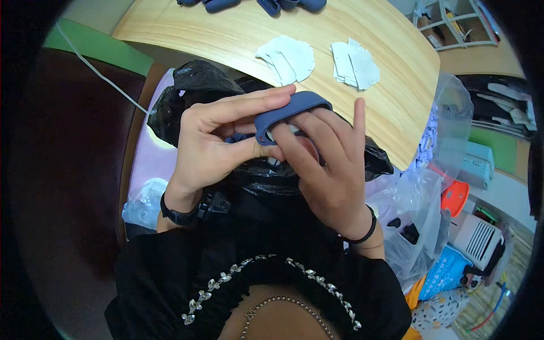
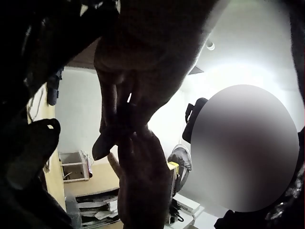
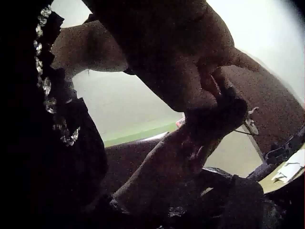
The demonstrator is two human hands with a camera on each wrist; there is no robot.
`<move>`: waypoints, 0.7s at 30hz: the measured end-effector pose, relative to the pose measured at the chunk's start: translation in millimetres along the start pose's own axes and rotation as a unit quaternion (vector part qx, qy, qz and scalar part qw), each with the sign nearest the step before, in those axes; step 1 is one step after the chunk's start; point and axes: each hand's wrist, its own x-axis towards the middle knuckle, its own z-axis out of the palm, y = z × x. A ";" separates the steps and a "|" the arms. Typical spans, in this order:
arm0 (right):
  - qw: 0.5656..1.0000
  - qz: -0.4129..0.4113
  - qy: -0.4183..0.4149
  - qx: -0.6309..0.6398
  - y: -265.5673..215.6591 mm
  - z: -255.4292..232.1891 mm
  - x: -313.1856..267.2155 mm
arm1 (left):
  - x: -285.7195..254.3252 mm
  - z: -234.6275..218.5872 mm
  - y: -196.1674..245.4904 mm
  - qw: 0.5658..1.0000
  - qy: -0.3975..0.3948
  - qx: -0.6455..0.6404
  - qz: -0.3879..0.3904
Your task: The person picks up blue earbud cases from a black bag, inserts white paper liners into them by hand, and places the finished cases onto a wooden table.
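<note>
A dark blue, hollow, curved piece with a thick rim [image 1: 306, 101] is held over the lap near the table edge. My left hand [image 1: 207, 133] grips its left end, fingers along the top and thumb beneath. My right hand [image 1: 334, 175] reaches into its opening with extended fingers, pressing on the inside, while the little finger sticks up. A bit of something pale shows inside beside the fingertips, which are mostly hidden by the rim. Both wrist views are dark; there the left hand [image 2: 143, 57] and right hand [image 3: 176, 62] meet around the piece.
Two stacks of pale cut-out sheets, a left stack [image 1: 288, 59] and a right stack [image 1: 356, 63], lie on the wooden table [image 1: 226, 37]. Several dark blue pieces [image 1: 269, 5] sit at its far edge. A black plastic bag [image 1: 198, 79] spreads below the hands; clear bags [image 1: 411, 226] are at right.
</note>
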 end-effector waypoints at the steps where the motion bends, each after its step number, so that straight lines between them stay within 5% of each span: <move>1: 1.000 0.004 -0.012 0.022 1.8 0.6 -1.7 | -0.4 -0.2 -0.8 1.000 0.002 0.002 -0.003; 4: 0.996 0.068 -0.030 0.039 -11.8 -4.0 2.6 | -0.5 -2.6 -2.9 1.000 0.005 0.029 0.002; 11: 0.978 0.131 -0.003 -0.160 -33.2 2.8 0.2 | -0.7 -7.5 -5.0 1.000 0.017 0.020 0.005; 21: 0.986 0.140 -0.045 -0.076 -27.3 1.0 -2.1 | -4.7 -10.5 -11.3 0.994 0.017 0.094 0.043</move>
